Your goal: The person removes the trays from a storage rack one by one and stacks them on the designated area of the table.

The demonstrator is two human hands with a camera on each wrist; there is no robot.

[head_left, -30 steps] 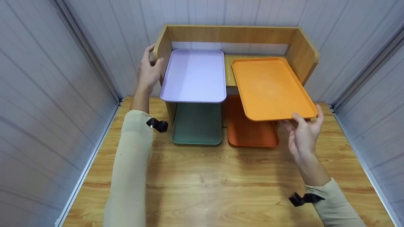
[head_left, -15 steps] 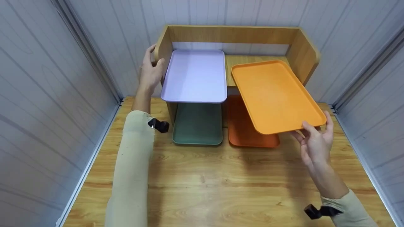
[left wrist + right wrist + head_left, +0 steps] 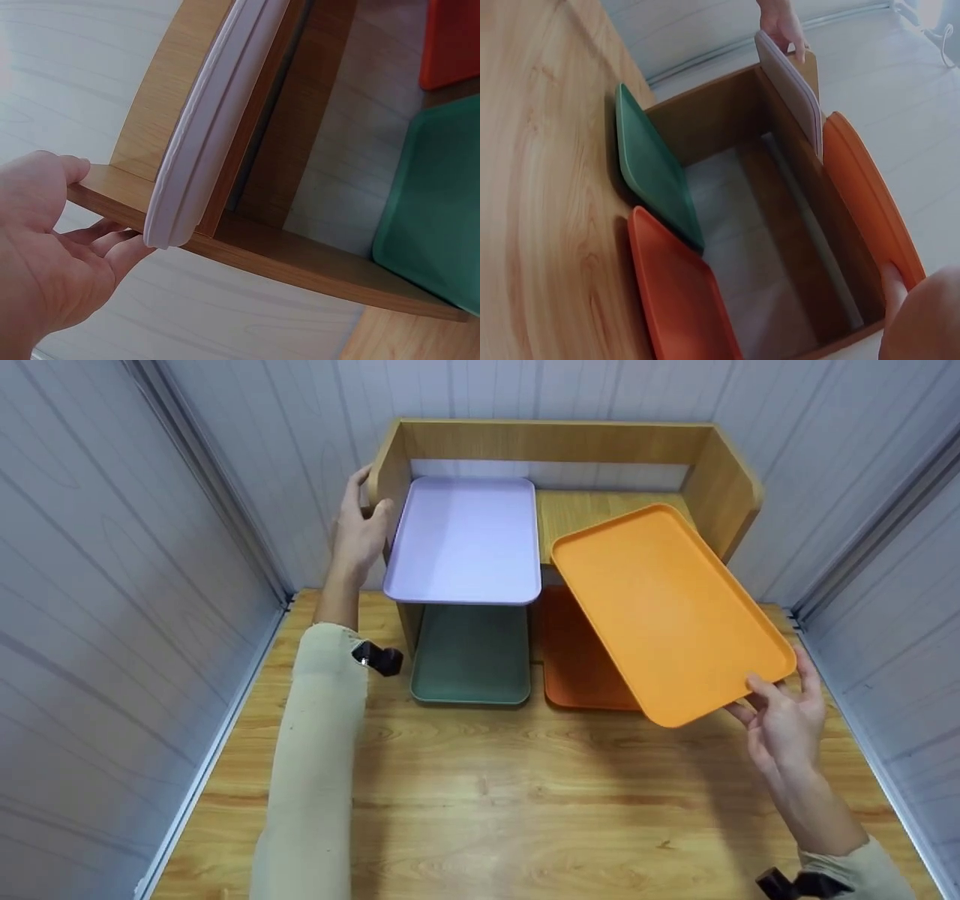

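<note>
Gripping orange tray (image 3: 667, 607) corner, right hand (image 3: 787, 724) fingers hidden beneath; left hand (image 3: 358, 534) grip clasps shelf (image 3: 547, 441) side.

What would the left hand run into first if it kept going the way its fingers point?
The left hand already grips the wooden shelf's side panel; going straight on, its fingers would probably meet the white wall behind, though depth is unclear.
</note>
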